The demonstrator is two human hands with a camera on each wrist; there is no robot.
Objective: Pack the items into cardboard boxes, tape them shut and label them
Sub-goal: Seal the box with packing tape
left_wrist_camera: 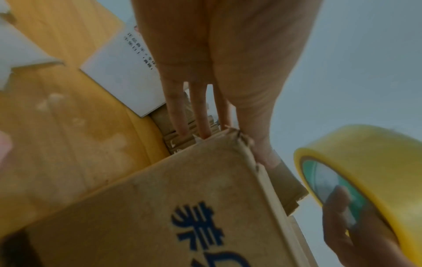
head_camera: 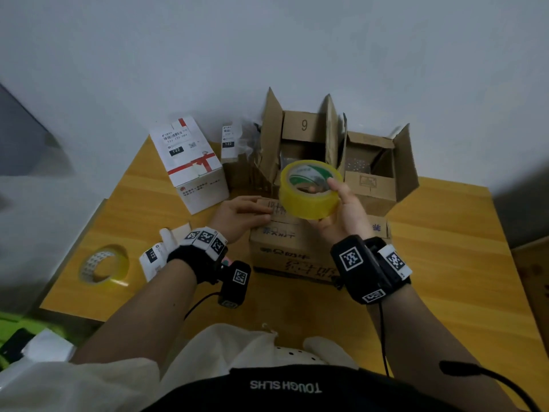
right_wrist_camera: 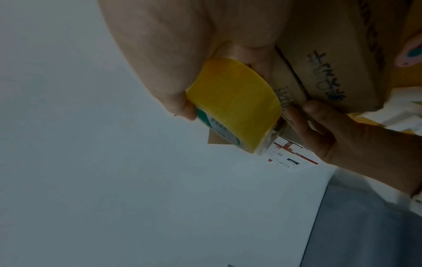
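Observation:
A closed brown cardboard box (head_camera: 292, 252) with blue printing stands in the middle of the yellow table. My left hand (head_camera: 242, 214) rests on its far left corner, thumb flat on the top flap and fingers (left_wrist_camera: 200, 108) straight down the far side. Just above the box's far edge, my right hand (head_camera: 346, 206) grips a yellow roll of tape (head_camera: 309, 190), thumb inside the green core and fingers under the roll. In the right wrist view the tape roll (right_wrist_camera: 235, 101) sits against the box (right_wrist_camera: 331, 54) beside the left hand (right_wrist_camera: 342, 135). The left wrist view shows the same roll (left_wrist_camera: 365, 171) at the right.
Two open cardboard boxes (head_camera: 303, 132) (head_camera: 377, 179) stand at the back by the wall. A white box with a red ribbon print (head_camera: 190, 162) and a small white box (head_camera: 228, 141) are at the back left. A second tape roll (head_camera: 104, 266) and white labels (head_camera: 153, 257) lie at the left.

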